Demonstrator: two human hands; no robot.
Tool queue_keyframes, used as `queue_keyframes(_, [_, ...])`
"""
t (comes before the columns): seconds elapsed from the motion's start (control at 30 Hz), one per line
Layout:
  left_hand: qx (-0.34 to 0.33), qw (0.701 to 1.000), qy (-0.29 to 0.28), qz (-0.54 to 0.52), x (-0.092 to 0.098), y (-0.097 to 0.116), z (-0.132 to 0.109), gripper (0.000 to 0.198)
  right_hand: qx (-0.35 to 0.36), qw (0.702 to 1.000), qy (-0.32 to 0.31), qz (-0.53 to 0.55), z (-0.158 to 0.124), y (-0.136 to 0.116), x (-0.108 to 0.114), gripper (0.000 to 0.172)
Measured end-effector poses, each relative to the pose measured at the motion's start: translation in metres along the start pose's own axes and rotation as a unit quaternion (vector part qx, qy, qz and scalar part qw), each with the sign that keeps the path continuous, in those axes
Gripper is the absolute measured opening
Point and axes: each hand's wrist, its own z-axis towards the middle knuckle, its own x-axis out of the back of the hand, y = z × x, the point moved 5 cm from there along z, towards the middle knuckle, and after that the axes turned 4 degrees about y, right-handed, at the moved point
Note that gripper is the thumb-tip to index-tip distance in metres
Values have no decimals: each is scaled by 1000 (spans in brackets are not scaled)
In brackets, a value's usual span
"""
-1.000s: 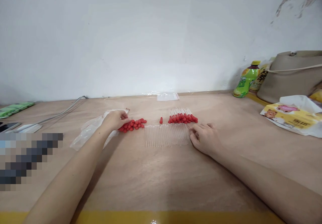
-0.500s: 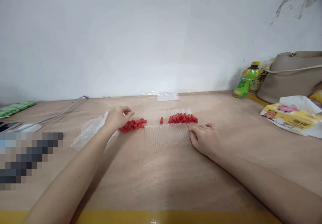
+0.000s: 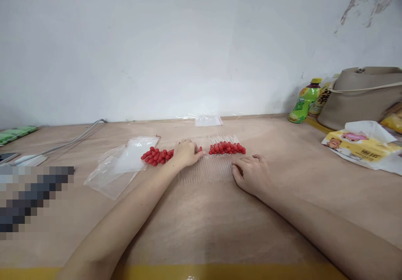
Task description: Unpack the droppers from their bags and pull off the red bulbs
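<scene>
My left hand (image 3: 186, 152) lies on the wooden table (image 3: 201, 221) with its fingers curled together. Its fingertips pinch at a single red cap (image 3: 200, 149) between two groups. A loose pile of red caps (image 3: 155, 155) sits just left of that hand. A row of clear tubes (image 3: 205, 169) lies flat in front of it. Behind them is a row of tubes with red caps fitted (image 3: 226, 147). My right hand (image 3: 251, 172) rests at the right end of the clear row, fingers bent onto the last tube.
Clear plastic bags (image 3: 121, 164) lie left of the pile, and another small bag (image 3: 208, 121) is by the wall. A cable (image 3: 72, 139) and a phone (image 3: 8, 157) are far left. A green bottle (image 3: 303, 100), a beige bag (image 3: 364, 95) and a tissue pack (image 3: 361, 146) stand right.
My left hand left the pile of red caps and moved right to the single cap above the clear tubes. My right hand stayed at the row's right end.
</scene>
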Motion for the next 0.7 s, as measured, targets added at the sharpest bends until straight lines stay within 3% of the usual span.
queue_keyframes(0.17, [32, 999, 26, -5, 1, 0, 1, 33, -29, 998, -7, 47, 1, 5, -1, 22])
queue_keyframes(0.3, [49, 996, 73, -15, 15, -3, -13, 31, -46, 993, 60, 91, 4, 12, 5, 19])
queue_keyframes(0.5, [-86, 975, 200, -37, 39, -4, -67, 18, 13, 979, 132, 157, 5, 7, 14, 29])
queue_keyframes(0.7, [-188, 951, 230, -84, 34, 5, -107, 8, 173, 966, 92, 169, 1, -22, 19, 50])
